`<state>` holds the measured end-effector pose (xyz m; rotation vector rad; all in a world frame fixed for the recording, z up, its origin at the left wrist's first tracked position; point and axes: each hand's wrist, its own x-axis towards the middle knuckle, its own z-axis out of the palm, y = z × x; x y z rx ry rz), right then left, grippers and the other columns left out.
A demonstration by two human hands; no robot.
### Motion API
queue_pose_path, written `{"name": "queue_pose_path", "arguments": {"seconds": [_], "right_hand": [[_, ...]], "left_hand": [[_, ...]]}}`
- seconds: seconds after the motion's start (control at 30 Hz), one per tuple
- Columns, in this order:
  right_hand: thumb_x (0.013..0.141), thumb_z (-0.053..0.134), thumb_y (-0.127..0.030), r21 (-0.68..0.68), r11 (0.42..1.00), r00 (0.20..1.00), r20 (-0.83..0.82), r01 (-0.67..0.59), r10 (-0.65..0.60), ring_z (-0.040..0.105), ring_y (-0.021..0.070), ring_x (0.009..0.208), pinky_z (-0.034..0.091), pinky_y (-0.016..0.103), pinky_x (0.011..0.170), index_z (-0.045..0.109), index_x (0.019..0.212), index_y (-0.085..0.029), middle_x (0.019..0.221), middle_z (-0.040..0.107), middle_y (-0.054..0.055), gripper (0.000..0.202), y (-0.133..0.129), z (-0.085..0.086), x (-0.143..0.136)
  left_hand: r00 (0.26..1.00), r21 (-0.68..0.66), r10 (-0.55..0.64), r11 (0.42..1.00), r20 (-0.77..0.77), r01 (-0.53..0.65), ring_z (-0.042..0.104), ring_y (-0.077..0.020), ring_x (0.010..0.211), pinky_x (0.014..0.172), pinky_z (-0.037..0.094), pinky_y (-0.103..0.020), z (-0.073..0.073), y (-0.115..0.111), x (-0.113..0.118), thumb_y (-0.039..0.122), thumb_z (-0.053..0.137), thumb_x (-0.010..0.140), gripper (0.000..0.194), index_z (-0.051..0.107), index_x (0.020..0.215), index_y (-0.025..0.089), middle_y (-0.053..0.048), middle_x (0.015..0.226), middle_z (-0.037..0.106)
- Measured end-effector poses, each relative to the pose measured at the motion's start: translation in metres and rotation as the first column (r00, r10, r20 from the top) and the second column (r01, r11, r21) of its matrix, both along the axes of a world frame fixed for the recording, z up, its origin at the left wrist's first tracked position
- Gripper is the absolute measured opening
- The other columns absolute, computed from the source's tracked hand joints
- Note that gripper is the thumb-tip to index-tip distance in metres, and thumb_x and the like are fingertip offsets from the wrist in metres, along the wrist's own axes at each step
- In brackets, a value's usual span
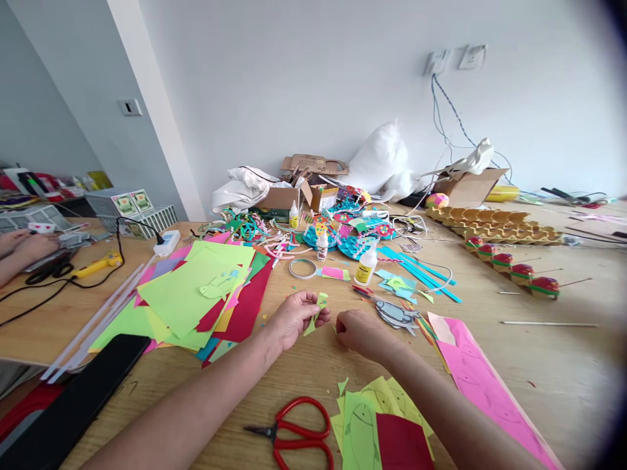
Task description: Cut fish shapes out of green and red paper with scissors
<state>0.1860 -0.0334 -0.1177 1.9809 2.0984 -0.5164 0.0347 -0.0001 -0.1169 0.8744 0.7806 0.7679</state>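
Two bare hands meet low over a wide wooden table (490,365), with a broad pile of coloured sheets (183,294) to their left. Nearer the body are red-handled scissors (301,424) and a smaller stack of paper, its green sheet (360,434) drawn with a fish. The left hand (294,320) pinches a narrow piece of green paper (314,316) between thumb and fingers, raised just above the wood; the right hand (362,331) is curled close beside it, knuckles up.

Paper this thin would bend or tear under a hard grip, so a light pinch at its widest part seems best, with the narrow parts kept free. Steadying both wrists near the table should help fine finger work, and any turning is better done slowly. The glue bottle (365,266) stands beyond the fingers, far enough off not to be knocked.

The right forearm covers part of the smaller stack, and the lower scissor handle runs out of view. The left fingers hide some of the green piece, so its full outline is unclear. Whether the right fingertips grip a tiny scrap or only touch the wood, I cannot tell.
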Motion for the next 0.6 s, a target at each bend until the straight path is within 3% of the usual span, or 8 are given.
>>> {"name": "queue_pose_path", "arguments": {"seconds": [0.23, 0.6], "right_hand": [[0.090, 0.052, -0.027, 0.045, 0.999, 1.000, 0.012, 0.007, -0.007, 0.060, 0.0200, 0.095, 0.051, 0.040, 0.080, 0.055, 0.113, -0.016, 0.115, 0.058, 0.008, 0.026, -0.004, -0.005, 0.006], [0.089, 0.053, -0.027, 0.053, 0.994, 0.993, -0.072, 0.099, -0.095, 0.060, 0.0204, 0.096, 0.051, 0.040, 0.080, 0.055, 0.115, -0.016, 0.116, 0.057, 0.009, 0.028, -0.006, 0.007, -0.009]], "left_hand": [[1.000, 0.001, 0.005, 1.000, 0.026, -0.005, 0.063, -0.0123, 0.063, 0.066, 0.045, -0.025, -0.003, 0.001, 0.000, 0.006, 0.061, 0.069, 0.018, 0.047, 0.074, 0.016, -0.004, 0.067, 0.065], [0.999, -0.020, 0.000, 1.000, 0.041, 0.001, 0.064, -0.0143, 0.064, 0.065, 0.046, -0.026, -0.003, 0.002, -0.002, 0.007, 0.062, 0.070, 0.018, 0.047, 0.075, 0.016, -0.004, 0.066, 0.066]]}}
